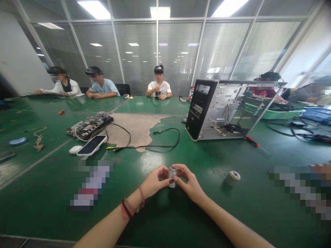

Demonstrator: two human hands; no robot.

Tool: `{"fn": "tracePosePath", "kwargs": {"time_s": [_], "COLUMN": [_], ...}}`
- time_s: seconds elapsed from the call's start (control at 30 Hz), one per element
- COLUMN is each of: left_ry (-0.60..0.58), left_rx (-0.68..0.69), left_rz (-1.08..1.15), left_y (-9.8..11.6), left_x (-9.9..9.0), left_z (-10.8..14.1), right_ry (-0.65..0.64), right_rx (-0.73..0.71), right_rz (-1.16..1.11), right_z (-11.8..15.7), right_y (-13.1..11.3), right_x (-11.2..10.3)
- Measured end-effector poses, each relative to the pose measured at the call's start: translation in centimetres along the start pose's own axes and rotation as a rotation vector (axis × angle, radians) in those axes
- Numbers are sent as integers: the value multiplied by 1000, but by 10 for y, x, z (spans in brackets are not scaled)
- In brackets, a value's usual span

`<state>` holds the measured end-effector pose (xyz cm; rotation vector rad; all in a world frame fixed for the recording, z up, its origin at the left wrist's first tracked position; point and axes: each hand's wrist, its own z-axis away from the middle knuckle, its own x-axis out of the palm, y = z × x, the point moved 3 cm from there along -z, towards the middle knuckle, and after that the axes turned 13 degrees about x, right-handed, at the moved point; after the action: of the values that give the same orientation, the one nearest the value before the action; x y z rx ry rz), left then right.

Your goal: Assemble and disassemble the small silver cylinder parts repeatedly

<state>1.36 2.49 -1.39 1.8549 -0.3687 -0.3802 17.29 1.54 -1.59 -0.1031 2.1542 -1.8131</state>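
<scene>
Looks mid-handling to me, can't tell what's finished or left. Left hand (156, 178) and right hand (190, 182) are partly curled, fingers gripping a small silver metal cylinder (172, 173) at the green counter (124, 224)'s near middle. It's upright, long axis roughly vertical, one end up.

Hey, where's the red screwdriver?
In the head view, the screwdriver lies right of centre on the green table, by the lower right corner of the open computer case, farther off than the right hand.
</scene>
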Motion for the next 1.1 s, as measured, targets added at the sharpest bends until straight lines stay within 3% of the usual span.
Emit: {"fn": "tracePosePath", "kwargs": {"time_s": [0.17, 0.57, 0.77, 1.1], "left_ry": [28, 19, -5, -51], "left_rx": [-60, -136, -152, -165], "left_rz": [161, 153, 122, 106], "left_y": [-5, -3, -4, -3], "left_x": [-3, -4, -4, -3], "left_z": [-1, -5, -4, -3], "right_ry": [-71, -148, -199, -241], "right_rx": [149, 528, 661, 743], "right_rz": [-282, -871, -1022, -1110], "right_z": [1, 2, 2, 3], "right_y": [5, 12, 22, 26], "right_x": [6, 14, 17, 17]}}
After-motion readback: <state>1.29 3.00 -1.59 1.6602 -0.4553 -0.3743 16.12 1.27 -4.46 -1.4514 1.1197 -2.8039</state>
